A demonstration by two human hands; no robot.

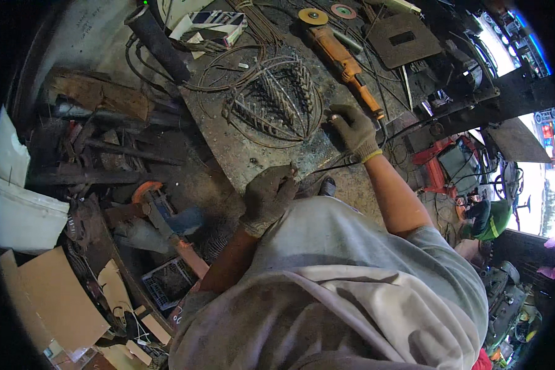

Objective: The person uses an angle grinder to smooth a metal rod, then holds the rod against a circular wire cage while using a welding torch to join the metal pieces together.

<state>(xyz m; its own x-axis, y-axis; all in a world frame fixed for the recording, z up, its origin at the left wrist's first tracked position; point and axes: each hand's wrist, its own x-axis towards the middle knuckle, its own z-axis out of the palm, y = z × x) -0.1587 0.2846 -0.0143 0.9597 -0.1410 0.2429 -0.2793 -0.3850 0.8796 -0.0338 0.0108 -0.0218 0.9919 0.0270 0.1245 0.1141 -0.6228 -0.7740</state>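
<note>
On the steel bench [240,148] lies a round wire ornament [276,102], probably stiff, light and snaggy, best gripped by its outer ring, where the gloved right hand [354,131] pinches its edge while the left hand [266,197] rests loosely curled, empty

A scorched, rust-stained steel workbench [240,145] fills the upper centre of the frame, bearing a round wire-and-leaf metal ornament [277,102], an orange angle grinder [339,58] and a dark square plate [402,39].
</note>
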